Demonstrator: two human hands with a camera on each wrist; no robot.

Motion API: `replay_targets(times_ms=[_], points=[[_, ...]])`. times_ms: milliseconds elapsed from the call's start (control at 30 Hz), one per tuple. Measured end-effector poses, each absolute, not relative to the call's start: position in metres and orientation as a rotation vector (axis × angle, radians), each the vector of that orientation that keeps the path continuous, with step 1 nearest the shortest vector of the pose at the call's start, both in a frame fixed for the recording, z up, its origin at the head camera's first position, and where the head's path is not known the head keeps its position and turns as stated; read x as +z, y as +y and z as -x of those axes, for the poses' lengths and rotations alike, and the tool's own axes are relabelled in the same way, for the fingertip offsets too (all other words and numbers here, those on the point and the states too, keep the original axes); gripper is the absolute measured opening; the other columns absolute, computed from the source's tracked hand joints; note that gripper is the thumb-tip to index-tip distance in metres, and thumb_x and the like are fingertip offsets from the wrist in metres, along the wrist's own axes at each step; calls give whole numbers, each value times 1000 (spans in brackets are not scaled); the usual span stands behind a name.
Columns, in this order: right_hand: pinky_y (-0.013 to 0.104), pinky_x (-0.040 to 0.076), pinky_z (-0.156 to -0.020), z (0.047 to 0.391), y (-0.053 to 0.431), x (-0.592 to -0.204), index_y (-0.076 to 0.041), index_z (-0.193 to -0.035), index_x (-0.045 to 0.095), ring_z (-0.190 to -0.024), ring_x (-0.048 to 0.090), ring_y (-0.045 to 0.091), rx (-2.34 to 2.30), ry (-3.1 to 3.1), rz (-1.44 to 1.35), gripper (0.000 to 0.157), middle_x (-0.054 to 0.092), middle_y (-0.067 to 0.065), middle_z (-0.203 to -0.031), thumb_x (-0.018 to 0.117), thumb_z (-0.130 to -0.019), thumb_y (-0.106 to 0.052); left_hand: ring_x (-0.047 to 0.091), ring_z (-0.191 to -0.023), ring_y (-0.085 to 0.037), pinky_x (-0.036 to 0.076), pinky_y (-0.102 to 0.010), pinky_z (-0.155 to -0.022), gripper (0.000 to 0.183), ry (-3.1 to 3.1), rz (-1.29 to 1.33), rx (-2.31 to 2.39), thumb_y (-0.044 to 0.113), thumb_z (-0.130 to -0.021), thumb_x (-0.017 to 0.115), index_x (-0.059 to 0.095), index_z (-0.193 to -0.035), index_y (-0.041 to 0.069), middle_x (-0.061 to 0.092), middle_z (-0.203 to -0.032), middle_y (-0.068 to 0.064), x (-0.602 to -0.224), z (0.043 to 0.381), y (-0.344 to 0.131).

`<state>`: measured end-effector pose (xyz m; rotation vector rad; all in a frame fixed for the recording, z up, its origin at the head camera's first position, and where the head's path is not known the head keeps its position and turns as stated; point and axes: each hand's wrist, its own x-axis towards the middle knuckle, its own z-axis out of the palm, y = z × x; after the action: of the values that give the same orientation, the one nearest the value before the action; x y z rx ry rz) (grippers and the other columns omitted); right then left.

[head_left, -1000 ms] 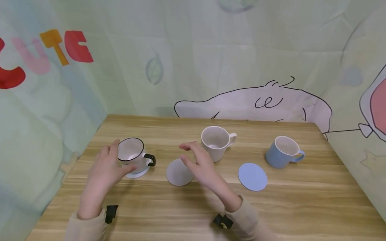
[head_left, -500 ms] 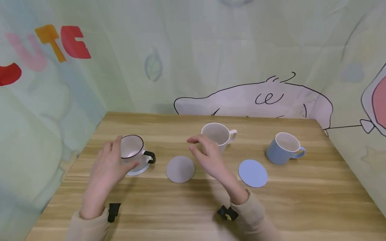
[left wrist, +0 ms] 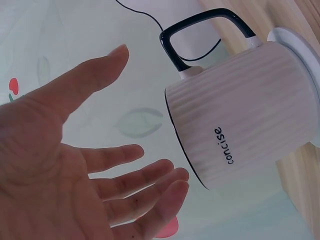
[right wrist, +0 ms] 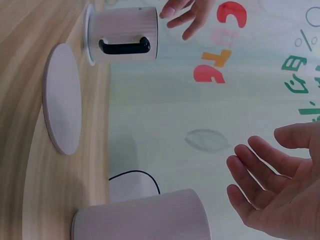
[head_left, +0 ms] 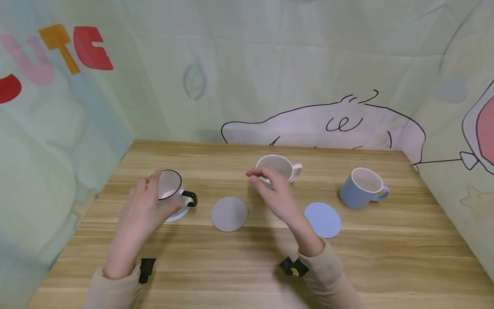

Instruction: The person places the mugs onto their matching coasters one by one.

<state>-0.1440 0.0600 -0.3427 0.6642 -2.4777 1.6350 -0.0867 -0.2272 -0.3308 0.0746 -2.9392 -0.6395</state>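
Note:
A white ribbed mug [left wrist: 245, 115] with a black rim, black handle and the word "concise" stands upright on a pale round coaster [head_left: 180, 215] at the left. My left hand [head_left: 140, 210] hovers beside its rim, fingers spread and apart from the mug in the left wrist view. Nothing is in that hand. My right hand [head_left: 277, 194] is raised in front of a pinkish-white mug [head_left: 281, 165] and hides part of it. In the right wrist view, its loosely bent fingers [right wrist: 267, 160] hold nothing, with a gap to that mug's rim. A grey-pink coaster [head_left: 229, 213] lies between the hands.
Right of my right forearm lies a blue round coaster [head_left: 323, 219]. A blue mug [head_left: 354, 192], its handle pointing right, stands behind it on the wooden table [head_left: 216, 266]. A printed cloth [head_left: 162, 77] rises behind the table and along its sides.
My right hand has moved right and away from me, from beside the grey-pink coaster to in front of the pinkish-white mug. My left hand has shifted slightly; the mugs stay put.

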Motion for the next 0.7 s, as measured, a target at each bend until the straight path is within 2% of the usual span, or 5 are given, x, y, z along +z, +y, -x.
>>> replay_targets(times_ms=[333, 467, 700], points=[[46, 43, -100, 152, 76, -340, -4, -110, 67, -112, 57, 25, 1737, -2426, -532, 21, 68, 13, -112, 56, -96, -16, 44, -116, -54, 43, -64, -82, 91, -2910, -3, -627, 34, -76, 77, 30, -147, 0, 43, -134, -32, -332, 84, -216], [43, 43, -100, 155, 79, -341, -3, -110, 67, -112, 58, 25, 1737, -2416, -503, 21, 68, 13, -112, 56, -96, -15, 46, -114, -52, 45, -63, -79, 94, -2910, 10, -598, 36, -75, 79, 30, -147, 0, 45, -131, -31, -333, 82, -211], [49, 39, -105, 160, 88, -339, -4, -110, 68, -114, 57, 27, 1734, -2410, -415, 23, 69, 14, -114, 55, -97, -17, 51, -108, -51, 47, -61, -77, 92, -2863, 77, -531, 34, -73, 81, 35, -144, -3, 49, -126, -32, -334, 83, -199]])
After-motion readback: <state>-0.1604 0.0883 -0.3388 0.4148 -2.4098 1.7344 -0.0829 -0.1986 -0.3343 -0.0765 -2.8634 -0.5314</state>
